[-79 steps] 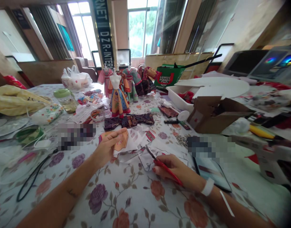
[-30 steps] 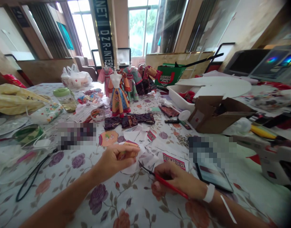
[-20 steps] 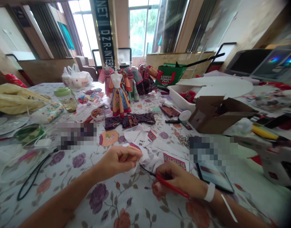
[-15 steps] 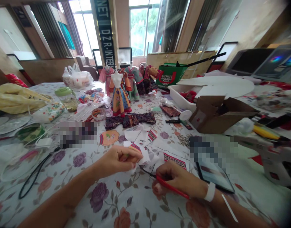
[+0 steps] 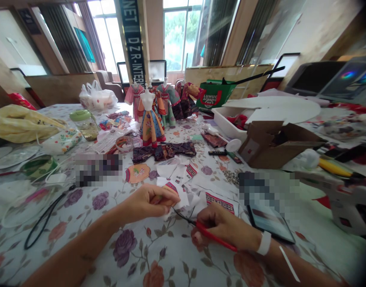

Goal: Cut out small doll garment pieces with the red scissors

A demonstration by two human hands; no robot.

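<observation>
One hand — right — round scissors

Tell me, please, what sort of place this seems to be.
Probably a craft or sewing workspace for miniature clothes, judging by the small dress forms in bright garments, the red-handled scissors and the orange cut-out piece on the flowered tablecloth.

Two hands, one scissors, one cardboard box.

The left fingers hide part of the patterned piece, while pixelation partly blots the phone.
</observation>
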